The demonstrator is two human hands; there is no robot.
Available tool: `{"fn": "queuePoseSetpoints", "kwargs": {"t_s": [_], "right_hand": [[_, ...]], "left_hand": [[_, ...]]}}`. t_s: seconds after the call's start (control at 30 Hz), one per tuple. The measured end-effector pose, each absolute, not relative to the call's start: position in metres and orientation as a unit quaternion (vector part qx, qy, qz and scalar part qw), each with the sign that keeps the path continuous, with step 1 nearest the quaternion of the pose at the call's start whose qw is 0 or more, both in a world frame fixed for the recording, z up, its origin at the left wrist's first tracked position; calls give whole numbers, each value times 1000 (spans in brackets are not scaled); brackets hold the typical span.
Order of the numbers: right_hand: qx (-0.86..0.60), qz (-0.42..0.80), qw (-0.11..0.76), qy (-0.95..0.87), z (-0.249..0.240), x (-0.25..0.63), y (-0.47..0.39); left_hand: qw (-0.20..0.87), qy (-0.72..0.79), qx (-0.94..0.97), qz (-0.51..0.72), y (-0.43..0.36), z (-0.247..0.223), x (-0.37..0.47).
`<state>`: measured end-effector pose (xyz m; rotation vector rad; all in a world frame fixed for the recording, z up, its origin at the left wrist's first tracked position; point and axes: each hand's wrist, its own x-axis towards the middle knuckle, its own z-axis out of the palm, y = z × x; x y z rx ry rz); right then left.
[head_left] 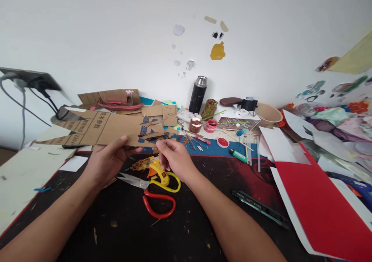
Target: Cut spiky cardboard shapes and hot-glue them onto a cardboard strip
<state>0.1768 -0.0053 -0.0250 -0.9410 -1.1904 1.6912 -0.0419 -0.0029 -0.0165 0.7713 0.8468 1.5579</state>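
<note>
My left hand (112,157) is closed on the lower edge of a cut piece of brown cardboard (116,127) with printed characters, its thumb on the face. The cardboard is raised above the table, with pointed ends at the left and a slit near its right end. At that right end, the fingers of my right hand (173,155) pinch the cardboard's lower corner. Below the hands lie scissors (142,183) with one yellow and one red handle, blades apart. A yellow glue gun (159,173) lies just behind them, partly hidden by my right hand.
At the back stand a black thermos (198,95), open paint jars (195,123) and a cardboard boat (120,102). A utility knife (260,207) and a green lighter (238,155) lie to the right. Red paper (314,204) covers the right side. A power strip (31,79) hangs at left.
</note>
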Motion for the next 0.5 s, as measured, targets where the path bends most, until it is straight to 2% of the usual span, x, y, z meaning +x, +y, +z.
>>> {"fn": "queuePoseSetpoints", "kwargs": {"t_s": [0.5], "right_hand": [[-415, 630, 405, -517, -31, 175, -6]], "left_hand": [[532, 394, 316, 680, -3, -9, -39]]}}
